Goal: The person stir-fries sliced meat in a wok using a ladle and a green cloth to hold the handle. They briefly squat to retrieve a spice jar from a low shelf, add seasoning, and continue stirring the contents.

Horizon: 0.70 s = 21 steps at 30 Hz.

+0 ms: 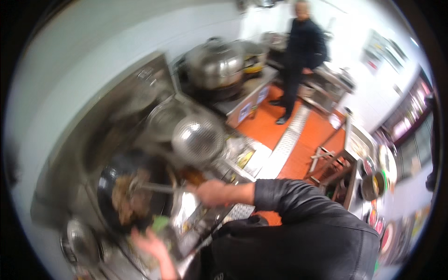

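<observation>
A black wok (159, 175) sits on the steel range in front of me, with a heap of brownish food (122, 201) in it. My right hand (211, 193) grips the metal handle (159, 187) of a ladle or wok spatula. The tool's head rests in the food, too blurred to tell its shape. Low on the near side of the wok is my left hand (151, 242), fingers spread, with nothing visible in it. Just beside its fingers lies a green item (161, 223), perhaps a cloth; blur hides what it is.
A perforated strainer (197, 138) lies beyond the wok, another (82, 238) at lower left. Farther back stands a large lidded steel pot (215, 64). A person (302, 52) stands on the orange floor (259, 120). At right, a counter carries a metal pot (372, 187).
</observation>
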### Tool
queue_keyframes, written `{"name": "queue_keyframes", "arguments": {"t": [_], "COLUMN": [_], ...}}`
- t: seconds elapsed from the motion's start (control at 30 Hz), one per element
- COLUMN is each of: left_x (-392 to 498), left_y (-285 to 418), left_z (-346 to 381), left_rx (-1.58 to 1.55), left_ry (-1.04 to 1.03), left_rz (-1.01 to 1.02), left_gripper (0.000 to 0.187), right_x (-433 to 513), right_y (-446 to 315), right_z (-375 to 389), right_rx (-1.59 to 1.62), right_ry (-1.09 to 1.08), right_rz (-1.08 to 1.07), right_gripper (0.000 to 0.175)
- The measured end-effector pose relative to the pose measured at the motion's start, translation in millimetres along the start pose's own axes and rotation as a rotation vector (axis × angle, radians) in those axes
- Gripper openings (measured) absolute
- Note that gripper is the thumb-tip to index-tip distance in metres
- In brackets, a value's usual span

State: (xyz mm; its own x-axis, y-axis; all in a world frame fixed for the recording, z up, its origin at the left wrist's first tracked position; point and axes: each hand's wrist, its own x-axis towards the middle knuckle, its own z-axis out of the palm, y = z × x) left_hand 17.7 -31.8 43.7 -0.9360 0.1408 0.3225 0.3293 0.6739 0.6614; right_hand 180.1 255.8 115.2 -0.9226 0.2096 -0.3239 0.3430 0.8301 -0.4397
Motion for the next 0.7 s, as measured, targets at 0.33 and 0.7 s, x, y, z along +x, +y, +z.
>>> {"name": "queue_keyframes", "arguments": {"t": [0.33, 0.7], "left_x": [12, 6], "left_y": [19, 9], "left_z": [3, 11], "left_rx": [0.295, 0.292], "left_ry": [-0.356, -0.285], "left_rz": [0.441, 0.425], "left_gripper": [0.024, 0.027], "right_x": [68, -24], "right_y": [-52, -20], "right_z": [-27, -88], "right_rx": [-0.011, -0.303], "right_ry": [0.000, -0.014], "right_rz": [-0.059, -0.166], "right_gripper": [0.062, 0.062]}}
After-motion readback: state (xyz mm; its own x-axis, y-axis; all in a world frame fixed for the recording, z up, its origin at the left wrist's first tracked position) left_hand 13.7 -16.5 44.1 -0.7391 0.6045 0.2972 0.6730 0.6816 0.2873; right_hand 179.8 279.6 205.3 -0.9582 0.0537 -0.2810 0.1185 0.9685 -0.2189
